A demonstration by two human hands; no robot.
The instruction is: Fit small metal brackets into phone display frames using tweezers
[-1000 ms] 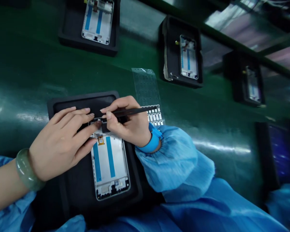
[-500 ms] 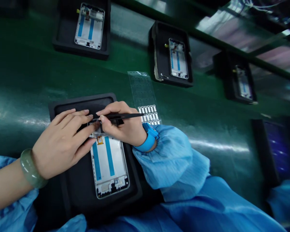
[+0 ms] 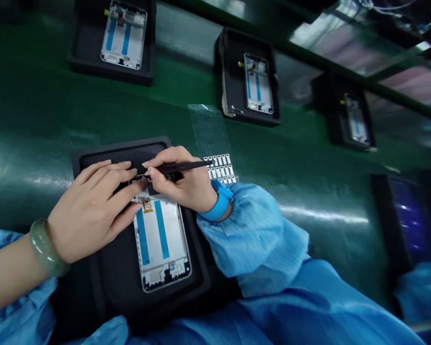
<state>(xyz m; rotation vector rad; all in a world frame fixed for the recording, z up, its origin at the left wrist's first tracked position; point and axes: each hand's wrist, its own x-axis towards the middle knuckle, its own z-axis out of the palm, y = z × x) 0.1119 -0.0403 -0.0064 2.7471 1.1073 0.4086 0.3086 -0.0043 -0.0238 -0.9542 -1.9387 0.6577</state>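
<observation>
Your right hand (image 3: 192, 186) pinches the tool (image 3: 187, 166) at the top of the phone (image 3: 174, 225), inside the tray (image 3: 115, 278); your left hand (image 3: 93, 211) rests there, fingers extended. Grip unchanged since earlier; view shifted slightly.

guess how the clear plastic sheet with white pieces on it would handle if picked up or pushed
The clear plastic sheet is probably floppy and light, since it looks thin and the green tabletop shows through. The glint at its far end hints it might slide easily.
</observation>
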